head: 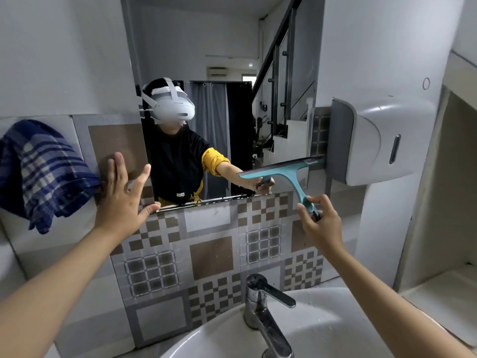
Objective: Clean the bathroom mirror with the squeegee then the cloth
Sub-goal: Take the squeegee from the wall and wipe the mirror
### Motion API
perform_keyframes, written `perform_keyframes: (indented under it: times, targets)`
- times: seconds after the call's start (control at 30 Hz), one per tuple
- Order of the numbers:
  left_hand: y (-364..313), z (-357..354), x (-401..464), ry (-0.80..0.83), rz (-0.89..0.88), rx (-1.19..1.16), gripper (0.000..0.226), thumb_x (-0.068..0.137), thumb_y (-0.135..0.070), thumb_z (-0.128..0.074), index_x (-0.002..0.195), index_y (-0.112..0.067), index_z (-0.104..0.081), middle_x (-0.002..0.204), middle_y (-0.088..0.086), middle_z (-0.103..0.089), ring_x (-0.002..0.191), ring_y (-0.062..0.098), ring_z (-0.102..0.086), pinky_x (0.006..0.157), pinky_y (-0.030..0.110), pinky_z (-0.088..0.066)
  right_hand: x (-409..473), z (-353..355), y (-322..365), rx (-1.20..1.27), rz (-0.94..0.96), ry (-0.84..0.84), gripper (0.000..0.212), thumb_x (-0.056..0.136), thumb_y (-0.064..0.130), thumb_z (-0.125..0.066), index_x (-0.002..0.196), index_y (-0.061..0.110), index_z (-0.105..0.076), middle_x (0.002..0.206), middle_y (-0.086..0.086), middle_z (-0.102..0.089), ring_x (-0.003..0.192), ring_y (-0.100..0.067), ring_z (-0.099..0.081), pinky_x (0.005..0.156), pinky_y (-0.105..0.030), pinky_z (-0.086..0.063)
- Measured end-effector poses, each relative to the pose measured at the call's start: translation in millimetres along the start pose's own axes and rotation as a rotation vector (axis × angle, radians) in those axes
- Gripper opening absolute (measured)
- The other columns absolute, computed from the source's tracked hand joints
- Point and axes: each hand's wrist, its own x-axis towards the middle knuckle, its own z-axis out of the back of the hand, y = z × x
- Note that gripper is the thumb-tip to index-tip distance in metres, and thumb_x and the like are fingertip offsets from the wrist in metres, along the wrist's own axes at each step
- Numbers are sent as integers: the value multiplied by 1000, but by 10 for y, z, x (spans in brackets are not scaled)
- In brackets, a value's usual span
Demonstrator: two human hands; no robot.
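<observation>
Right hand [318,223] pinches the squeegee [281,174] handle, blade low on the mirror [219,60] — better keep it flat, pressure even; left hand [124,200] splayed, steadying the edge.

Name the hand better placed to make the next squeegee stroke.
Right. The right hand grips the squeegee with its blade at the mirror; the left hand rests open on the wall.
</observation>
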Motion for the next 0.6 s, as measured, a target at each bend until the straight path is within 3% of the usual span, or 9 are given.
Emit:
perform_keyframes:
  times: [0.47, 0.6]
  targets:
    - [-19, 24, -10, -9, -15, -51, 92, 74, -35, -73, 147, -24, -18, 154, 17, 21, 135, 20, 35, 108, 56, -14, -384, -433, 272, 228, -230, -140, 18, 93, 24, -63, 99, 11, -52, 72, -8, -56, 50, -12, -45, 39, -20, -38]
    - [-17, 32, -5, -11, -23, -54, 92, 74, -36, -73, 147, -25, -18, 154, 18, 20, 134, 20, 35, 110, 56, -13, -514, -638, 434, 349, -377, -167, 17, 91, 35, -61, 92, 23, -50, 76, -10, -54, 53, -16, -43, 44, -25, -36]
